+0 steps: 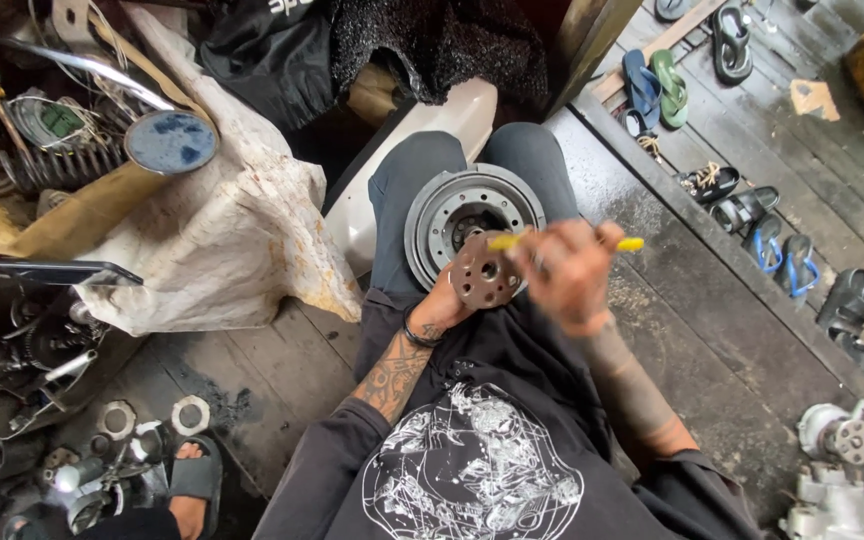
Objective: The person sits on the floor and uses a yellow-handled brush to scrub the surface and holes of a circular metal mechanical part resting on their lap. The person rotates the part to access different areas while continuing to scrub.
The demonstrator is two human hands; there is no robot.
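Rusty round plate held over lap, yellow tool applied.
Left hand [444, 305] grips the perforated plate [483, 270] at 7 o'clock; right hand [567, 272], blurred, clasps the yellow tool [630, 244]. Likely rigid, heavy steel; hold by rim.

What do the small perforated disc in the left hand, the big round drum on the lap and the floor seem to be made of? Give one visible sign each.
Small perforated disc: probably steel or iron, brownish with a rusty, matt look.
Big round drum: likely cast metal, dull grey with machined rings.
Floor: wood, shown by dark worn planks with seams.
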